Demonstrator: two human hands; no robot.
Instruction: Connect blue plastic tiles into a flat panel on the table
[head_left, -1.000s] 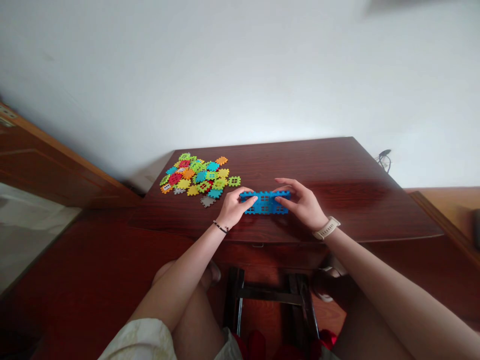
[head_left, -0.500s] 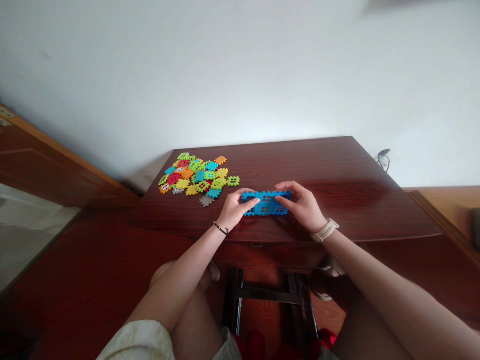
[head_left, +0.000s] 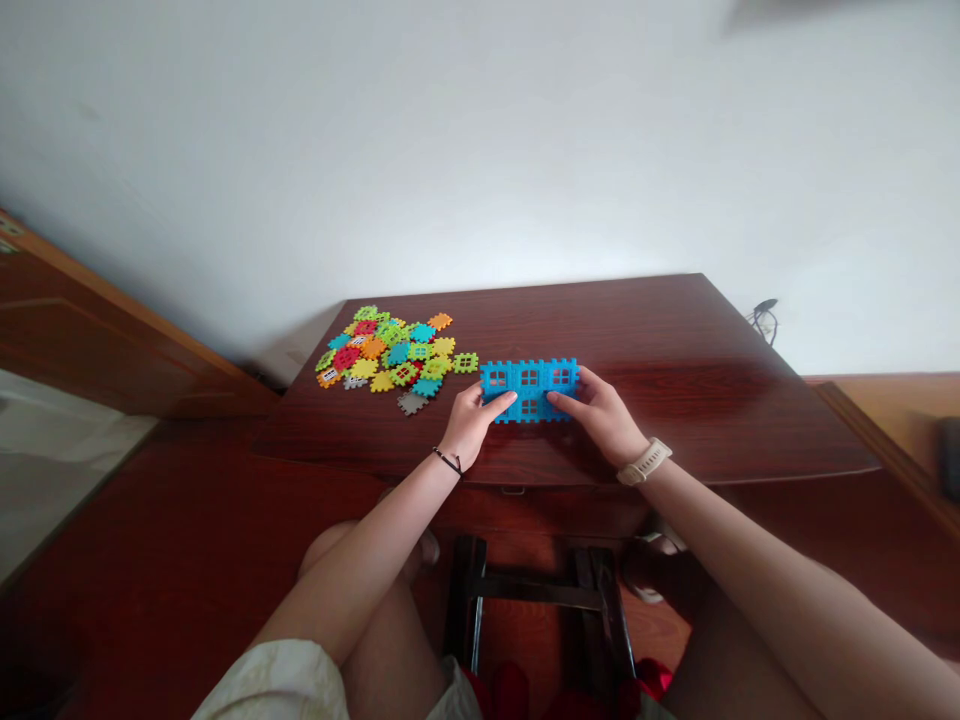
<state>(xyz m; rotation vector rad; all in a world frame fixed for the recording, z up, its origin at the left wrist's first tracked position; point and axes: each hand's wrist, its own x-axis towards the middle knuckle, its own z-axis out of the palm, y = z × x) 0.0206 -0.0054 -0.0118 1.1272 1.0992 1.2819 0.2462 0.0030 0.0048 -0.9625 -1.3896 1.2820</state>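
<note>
Between my hands, over the front of the table, is a blue panel of interlocking window tiles [head_left: 529, 380], joined in two rows with toothed edges. My left hand [head_left: 472, 415] grips its left end, thumb on the front face and fingers behind. At the right end my right hand [head_left: 598, 412] holds it the same way, thumb pressed on the lower row. The thumbs and fingers cover parts of the lower tiles. To the left of the panel lies a loose pile of colourful toothed tiles [head_left: 394, 352], some solid and some with window cut-outs.
The dark wooden table [head_left: 675, 340] stands against a pale wall [head_left: 480, 150]. A black cable [head_left: 765, 318] hangs by its right side. Below the front edge is a dark stool frame [head_left: 536, 590] between my legs. A wooden door [head_left: 112, 320] is at the left.
The blue panel has tipped so its face shows more fully, its upper edge now higher. My right fingers have shifted from the top edge to the right side.
</note>
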